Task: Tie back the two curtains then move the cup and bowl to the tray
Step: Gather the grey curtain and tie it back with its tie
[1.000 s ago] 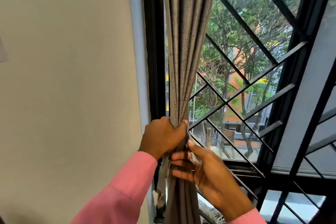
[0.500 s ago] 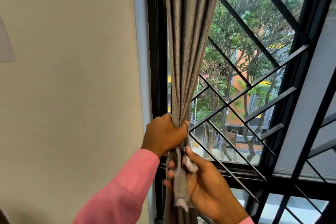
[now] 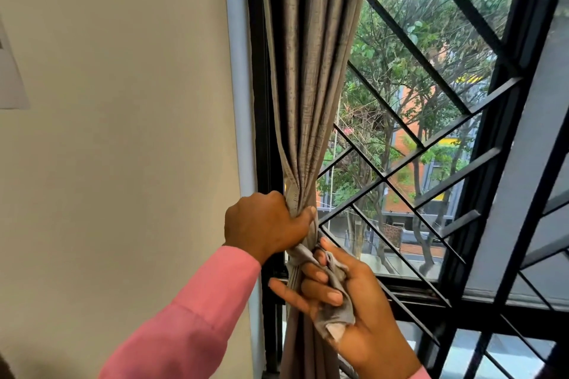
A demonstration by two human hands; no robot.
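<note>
A grey-brown curtain [image 3: 311,71] hangs gathered into a narrow bundle at the left side of the window. My left hand [image 3: 264,228] grips the bundle at its narrowest point, thumb on the right side. Just below, my right hand [image 3: 348,308] holds a grey fabric tie-back strip [image 3: 335,286] that runs from the curtain across my palm, with my fingers curled over it. Below my hands the curtain falls straight down out of the frame. No cup, bowl, tray or second curtain is in view.
A cream wall [image 3: 123,132] fills the left half. The black window frame [image 3: 261,101] stands right behind the curtain, and a black diamond-pattern metal grille [image 3: 431,148] covers the glass to the right. Trees and buildings lie outside.
My right hand has drawn the tie-back strip further out to the right of the curtain and curled its fingers over it. My left hand keeps the same grip on the bundle.
</note>
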